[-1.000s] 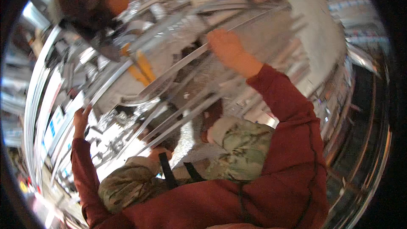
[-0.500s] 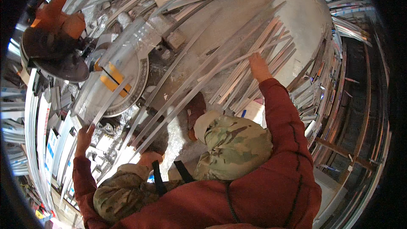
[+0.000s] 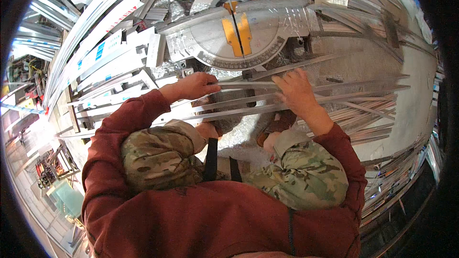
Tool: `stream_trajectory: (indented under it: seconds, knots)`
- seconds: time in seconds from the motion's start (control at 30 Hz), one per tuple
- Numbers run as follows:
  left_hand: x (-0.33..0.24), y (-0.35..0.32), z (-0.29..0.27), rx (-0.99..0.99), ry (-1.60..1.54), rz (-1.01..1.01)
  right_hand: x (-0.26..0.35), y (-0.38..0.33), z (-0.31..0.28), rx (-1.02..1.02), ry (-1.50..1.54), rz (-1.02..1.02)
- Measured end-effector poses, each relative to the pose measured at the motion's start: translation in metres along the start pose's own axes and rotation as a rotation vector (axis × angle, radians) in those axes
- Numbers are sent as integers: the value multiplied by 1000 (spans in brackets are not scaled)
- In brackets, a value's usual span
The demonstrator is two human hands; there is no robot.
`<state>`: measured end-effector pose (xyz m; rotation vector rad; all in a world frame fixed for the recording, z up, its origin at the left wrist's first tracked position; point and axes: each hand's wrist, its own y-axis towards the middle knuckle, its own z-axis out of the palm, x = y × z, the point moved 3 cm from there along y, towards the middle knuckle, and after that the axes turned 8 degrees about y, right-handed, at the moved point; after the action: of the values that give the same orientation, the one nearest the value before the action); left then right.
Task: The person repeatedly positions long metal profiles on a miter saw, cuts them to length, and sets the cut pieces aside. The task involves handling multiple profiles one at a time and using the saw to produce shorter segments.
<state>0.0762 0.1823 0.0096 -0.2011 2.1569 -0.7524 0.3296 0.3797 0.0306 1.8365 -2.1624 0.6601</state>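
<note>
A pale metal strip point(image 3: 246, 85) spans the gap between your two hands, roughly level across your front, on your side of the round base of a mitre saw point(image 3: 198, 36). Your left hand point(image 3: 191, 86) has thumb and fingers together, pinched on the strip; your right hand point(image 3: 296, 93) bends its fingers over it farther along, though whether they are clamped or merely resting cannot be told. Nor can you see where the strip ends, as your hands hide parts of it.

The step in hand looks to be handling and steadying this one length. The next move, in judgement, calls for a firm hold on both sides and care not to snag its neighbours: two more long strips point(image 3: 239, 112) lie nearer your knees, crossing before your camouflage trousers point(image 3: 306, 177).

Beyond the strip, the saw base shows a yellow insert point(image 3: 245, 28) split by a dark slot, which neither hand touches. To your right, a spread of thin strips point(image 3: 366, 117) lies beside a grey surface point(image 3: 413, 67); to your left, white profiles point(image 3: 107, 50), some marked in blue, crowd the space past your dark red sleeve point(image 3: 134, 114).
</note>
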Motion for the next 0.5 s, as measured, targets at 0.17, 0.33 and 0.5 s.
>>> stream_trajectory:
  seconds: [0.17,0.33,0.5]
  knots:
    - [90,-47,-33,85,2,-307,-116,-52,-33,-254,-176,254]
    - [127,-76,-71,-229,162,-427,-223,-120,-73,-230,-521,658]
    - [110,-46,-73,-369,110,-265,-159,-8,-60,-329,-236,344]
